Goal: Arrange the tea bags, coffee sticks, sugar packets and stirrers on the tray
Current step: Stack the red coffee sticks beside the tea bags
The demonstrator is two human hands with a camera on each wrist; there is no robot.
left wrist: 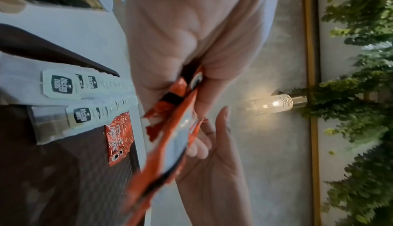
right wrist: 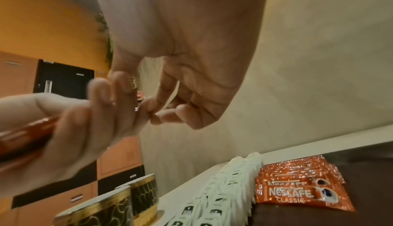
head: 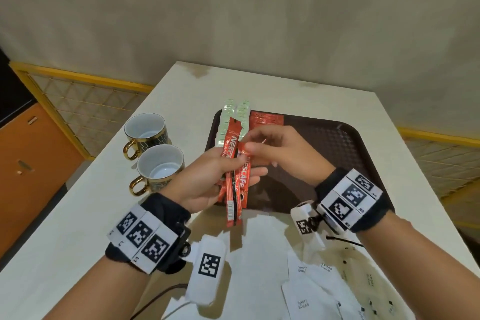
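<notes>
The tray [head: 350, 143] holds tea bags [head: 235, 117] and red coffee sticks [head: 265, 121]. The left hand [head: 207, 184] grips more sticks [head: 235, 179]; the right hand [head: 283, 153] pinches one's tip.

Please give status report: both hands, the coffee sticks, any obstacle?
Left hand grips a bunch of coffee sticks above the tray. Right hand pinches the top of one stick. Tea bags already on the tray. Nothing in the way.

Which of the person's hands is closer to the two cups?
The left. The left hand, holding coffee sticks, is right beside the cups; the right hand is farther off, over the tray.
</notes>
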